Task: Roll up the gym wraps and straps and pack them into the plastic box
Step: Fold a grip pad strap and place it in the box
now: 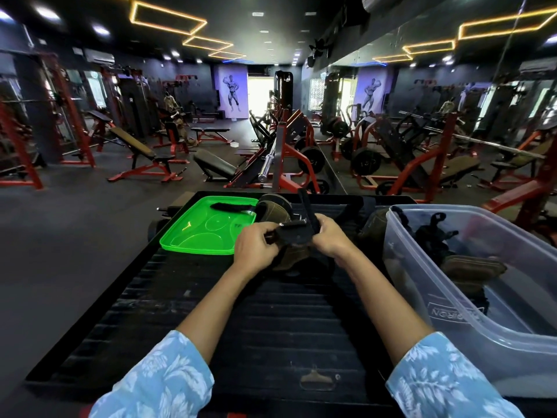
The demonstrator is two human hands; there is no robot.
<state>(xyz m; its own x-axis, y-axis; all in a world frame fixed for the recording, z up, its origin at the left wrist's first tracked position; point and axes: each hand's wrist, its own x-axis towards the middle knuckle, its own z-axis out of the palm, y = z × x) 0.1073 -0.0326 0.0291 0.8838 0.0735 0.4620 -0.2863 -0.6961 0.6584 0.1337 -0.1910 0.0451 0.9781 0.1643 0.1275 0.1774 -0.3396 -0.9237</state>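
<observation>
1. Head view: left hand (256, 247) and right hand (330, 236), fingers curled, grip a black wrist strap (294, 233) over the ribbed black platform (271, 321).
2. Clear plastic box (470, 297) at right holds straps; its label is only partly legible.
3. Green lid (205, 233) lies left.

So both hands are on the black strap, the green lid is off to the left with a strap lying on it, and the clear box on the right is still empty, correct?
Not quite: the clear box is not empty. The head view shows a brown pad and dark straps inside. The rest holds: left hand and right hand grip the black strap, and the green lid lies left with a strap on it.
</observation>
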